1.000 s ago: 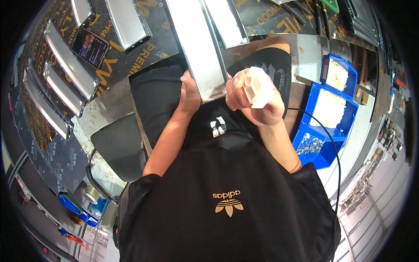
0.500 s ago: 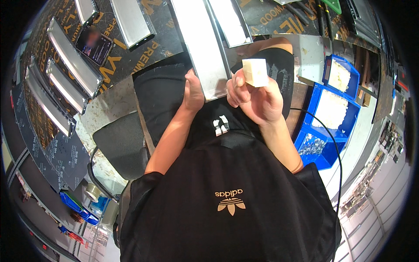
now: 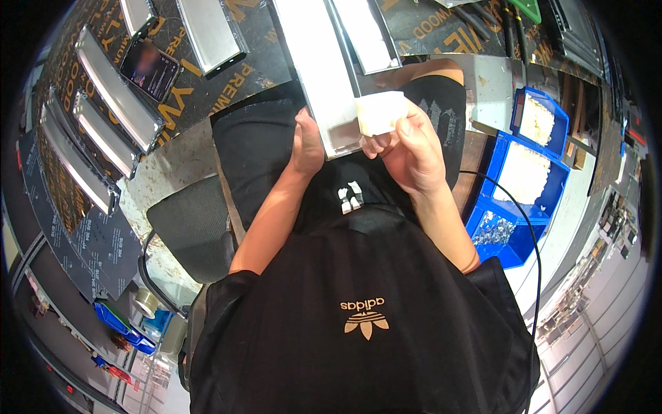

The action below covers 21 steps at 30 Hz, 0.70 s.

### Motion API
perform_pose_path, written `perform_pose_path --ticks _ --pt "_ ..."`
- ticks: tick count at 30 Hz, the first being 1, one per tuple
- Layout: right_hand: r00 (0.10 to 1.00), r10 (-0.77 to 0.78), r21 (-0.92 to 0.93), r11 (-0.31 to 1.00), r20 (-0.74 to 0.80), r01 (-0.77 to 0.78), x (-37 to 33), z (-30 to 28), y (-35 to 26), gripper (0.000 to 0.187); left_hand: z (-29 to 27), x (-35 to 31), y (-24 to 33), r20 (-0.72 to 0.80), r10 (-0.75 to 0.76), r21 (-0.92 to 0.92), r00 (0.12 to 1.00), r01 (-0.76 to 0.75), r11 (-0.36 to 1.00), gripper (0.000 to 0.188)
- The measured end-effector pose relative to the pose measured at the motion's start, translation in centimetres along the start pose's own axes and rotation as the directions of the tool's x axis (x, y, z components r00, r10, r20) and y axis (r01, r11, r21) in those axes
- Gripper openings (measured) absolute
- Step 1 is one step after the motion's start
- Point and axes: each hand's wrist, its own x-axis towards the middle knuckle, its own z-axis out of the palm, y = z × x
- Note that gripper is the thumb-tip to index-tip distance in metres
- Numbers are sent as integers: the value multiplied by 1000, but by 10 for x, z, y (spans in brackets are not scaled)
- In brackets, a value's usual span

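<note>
A long, shiny metal channel [image 3: 321, 76] runs from the bench toward my lap, its near end jutting past the bench edge. My left hand [image 3: 308, 146] grips the left side near that end, the thumb side showing and the other fingers hidden by the metal. In my right hand [image 3: 414, 148] is a cream-coloured block [image 3: 380, 113], pinched between thumb and fingers. The block is tilted over the right edge of the channel's near end; whether it touches the metal I cannot tell. Two small white-and-silver pieces [image 3: 349, 196] lie on my lap.
A second metal channel [image 3: 365, 34] lies alongside at the right. More channels [image 3: 117, 90] and a phone [image 3: 152, 70] rest on the printed plywood bench [image 3: 269, 62] at the left. Blue bins [image 3: 507, 228] with small white and metallic parts stand at the right, a black cable [image 3: 527, 221] beside them.
My right hand has turned and brought the cream-coloured block left, over the channel's edge. The left hand and the channel have barely shifted.
</note>
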Motion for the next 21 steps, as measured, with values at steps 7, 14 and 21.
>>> perform_pose_path --ticks 7,14,21 --pt "995 -68 -191 980 -78 52 -1 5 0 25 -4 0 10 141 81 -98 987 -68 993 94" --pt "869 -488 -739 555 83 382 3 4 -3 33 -5 -3 8 75 66 -43 995 -63 997 92" --pt "792 -538 -782 345 288 519 6 1 -12 34 -1 -1 11 24 10 56 1000 -11 998 107"
